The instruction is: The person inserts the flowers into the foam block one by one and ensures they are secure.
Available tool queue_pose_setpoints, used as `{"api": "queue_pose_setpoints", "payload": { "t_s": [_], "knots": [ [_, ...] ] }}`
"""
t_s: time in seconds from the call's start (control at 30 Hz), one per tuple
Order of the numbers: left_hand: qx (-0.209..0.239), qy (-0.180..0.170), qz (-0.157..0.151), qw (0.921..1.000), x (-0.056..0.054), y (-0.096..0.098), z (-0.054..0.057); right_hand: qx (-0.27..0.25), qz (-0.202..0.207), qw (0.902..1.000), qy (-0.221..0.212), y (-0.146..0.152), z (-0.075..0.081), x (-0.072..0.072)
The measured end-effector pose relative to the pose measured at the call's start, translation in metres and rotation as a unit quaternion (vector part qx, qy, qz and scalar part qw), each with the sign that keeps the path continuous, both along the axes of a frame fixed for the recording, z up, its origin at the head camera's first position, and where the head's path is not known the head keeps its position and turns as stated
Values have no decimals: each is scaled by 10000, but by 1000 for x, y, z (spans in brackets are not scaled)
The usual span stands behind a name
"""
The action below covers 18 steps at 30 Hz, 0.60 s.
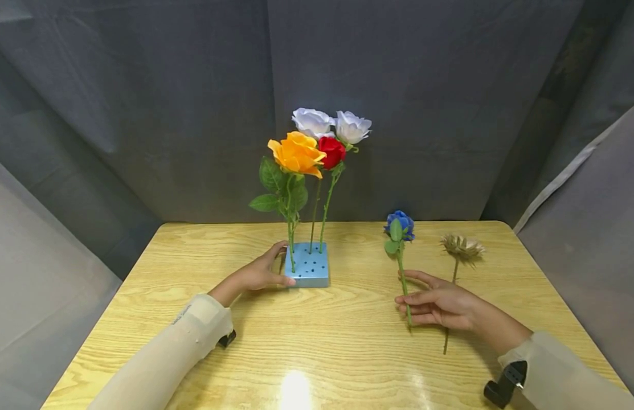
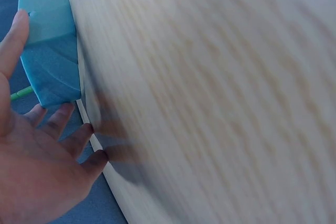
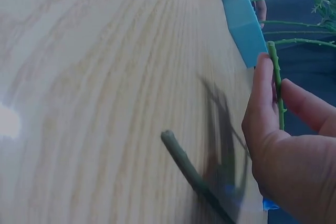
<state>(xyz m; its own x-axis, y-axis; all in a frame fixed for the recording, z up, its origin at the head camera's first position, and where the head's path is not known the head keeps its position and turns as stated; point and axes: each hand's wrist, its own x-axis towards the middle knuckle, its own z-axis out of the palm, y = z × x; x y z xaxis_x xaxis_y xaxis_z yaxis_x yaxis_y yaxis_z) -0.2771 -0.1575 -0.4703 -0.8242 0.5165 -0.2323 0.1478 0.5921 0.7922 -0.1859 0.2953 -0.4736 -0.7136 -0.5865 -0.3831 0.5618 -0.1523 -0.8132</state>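
Note:
My left hand [image 1: 260,275] grips the left side of a light blue foam block [image 1: 317,281] with holes in its top. In the left wrist view the thumb lies on the block [image 2: 51,56], and the other fingers spread by its far edge. An orange rose [image 1: 296,154], a red rose [image 1: 331,152] and two white roses [image 1: 352,127] stand upright in the block. To the right, my right hand [image 1: 445,307] holds a blue rose [image 1: 399,223], head away from me. Thumb and fingers pinch its green stem [image 3: 277,72] in the right wrist view.
A dried-looking, brownish flower [image 1: 462,249] lies on the wooden table [image 1: 347,359] at the right, its stem passing beneath my right hand. The stem's cut end [image 3: 168,137] shows in the right wrist view. Grey curtains [image 1: 142,114] close off the back and sides.

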Motion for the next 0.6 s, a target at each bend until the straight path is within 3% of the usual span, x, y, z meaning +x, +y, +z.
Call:
{"api": "queue_pose_setpoints", "payload": {
  "t_s": [0.17, 0.4, 0.6],
  "knots": [
    [7, 20, -10, 10000, -2, 0, -2, -30, -170, 9999, 10, -4, 0, 4],
    [48, -30, -5, 10000, 0, 0, -1, 331, -598, 9976, 138, -13, -1, 5],
    [66, -56, -2, 10000, 0, 0, 1, 249, -711, 9969, 223, -18, -2, 7]
  ]
}}
